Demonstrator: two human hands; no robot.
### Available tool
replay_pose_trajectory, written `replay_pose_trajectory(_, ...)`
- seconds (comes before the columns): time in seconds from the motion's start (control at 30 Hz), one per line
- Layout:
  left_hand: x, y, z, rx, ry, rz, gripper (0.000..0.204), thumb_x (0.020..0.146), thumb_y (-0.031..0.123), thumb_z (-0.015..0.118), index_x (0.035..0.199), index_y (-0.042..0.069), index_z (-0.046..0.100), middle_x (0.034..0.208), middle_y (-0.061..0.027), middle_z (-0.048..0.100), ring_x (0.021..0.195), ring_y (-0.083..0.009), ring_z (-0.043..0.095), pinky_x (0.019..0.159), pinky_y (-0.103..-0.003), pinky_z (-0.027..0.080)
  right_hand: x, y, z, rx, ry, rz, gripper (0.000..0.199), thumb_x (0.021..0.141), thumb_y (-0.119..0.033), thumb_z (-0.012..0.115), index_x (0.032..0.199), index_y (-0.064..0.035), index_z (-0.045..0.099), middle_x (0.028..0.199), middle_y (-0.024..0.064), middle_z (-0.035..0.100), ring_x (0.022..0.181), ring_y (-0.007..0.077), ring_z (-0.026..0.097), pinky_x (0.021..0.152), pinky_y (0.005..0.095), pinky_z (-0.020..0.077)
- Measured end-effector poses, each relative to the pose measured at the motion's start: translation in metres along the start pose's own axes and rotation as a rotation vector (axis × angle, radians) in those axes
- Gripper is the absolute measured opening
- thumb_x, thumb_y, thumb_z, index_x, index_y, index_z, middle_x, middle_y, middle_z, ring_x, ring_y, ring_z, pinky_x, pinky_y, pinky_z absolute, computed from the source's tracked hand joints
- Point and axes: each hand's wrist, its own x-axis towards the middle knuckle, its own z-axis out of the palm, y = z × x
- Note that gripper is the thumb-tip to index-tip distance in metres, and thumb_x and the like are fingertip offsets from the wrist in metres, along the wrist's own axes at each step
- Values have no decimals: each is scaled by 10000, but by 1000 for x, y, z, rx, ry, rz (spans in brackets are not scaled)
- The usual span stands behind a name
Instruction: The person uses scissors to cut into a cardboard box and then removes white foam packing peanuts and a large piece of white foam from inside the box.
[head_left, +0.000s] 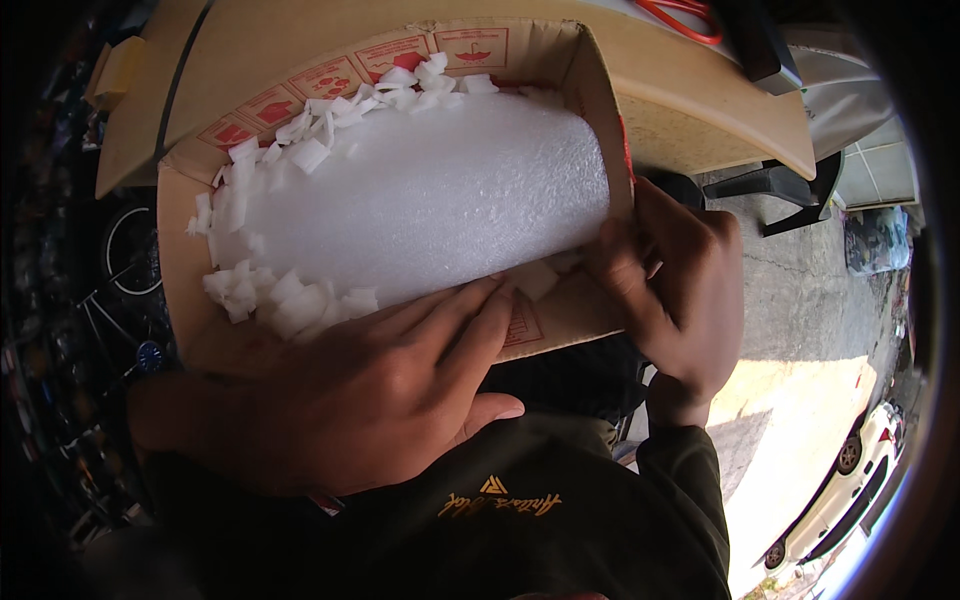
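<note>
An open cardboard box [182, 290] with red printing on its inner flap sits in front of me, tilted. Inside lies a large rounded bundle in white foam wrap [430, 190]. Loose white foam pieces [300, 305] fill the gaps along its far, left and near sides. My left hand [380, 390] reaches over the near wall, fingers stretched out and fingertips at the bundle's near edge; its thumb stays outside. At the near right corner, my right hand [690, 290] grips the box wall, thumb on the inner side. Its other fingers are partly hidden behind the wall.
Beyond the box stands a tan table [700, 80] with a red cable [690, 18] at its far edge. A black chair [770, 185] is to the right on a concrete floor [790, 280]. Farther off, a white car [840, 495] is parked at lower right. Dark clutter lines the left side.
</note>
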Motion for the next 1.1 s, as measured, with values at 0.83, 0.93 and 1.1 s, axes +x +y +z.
replay_pose_trajectory(0.83, 17, 6, 21, 339, 477, 193, 477, 900, 293, 768, 1025, -155, 662, 906, -233, 704, 830, -335, 746, 744, -399, 631, 3, -14, 1, -7, 39, -57, 298, 889, -199, 592, 969, 77, 672, 584, 144, 585, 478, 272, 618, 509, 353, 473)
replay_pose_trajectory(0.93, 1, 0, -12, 347, 463, 101, 361, 898, 191, 760, 1055, -123, 675, 847, -199, 716, 740, -307, 741, 657, -367, 617, 3, -8, 0, -28, 18, -44, 316, 895, -202, 586, 1006, 78, 681, 585, 140, 590, 475, 269, 617, 511, 349, 477)
replay_pose_trajectory(1.1, 1, -42, -24, 161, 417, -301, 353, 1008, 192, 607, 1268, -43, 642, 1223, -230, 667, 1138, -358, 662, 988, -410, 520, 1, -9, 6, -11, 35, -98, 317, 756, -196, 695, 936, 58, 637, 527, 138, 549, 464, 335, 583, 480, 418, 445)
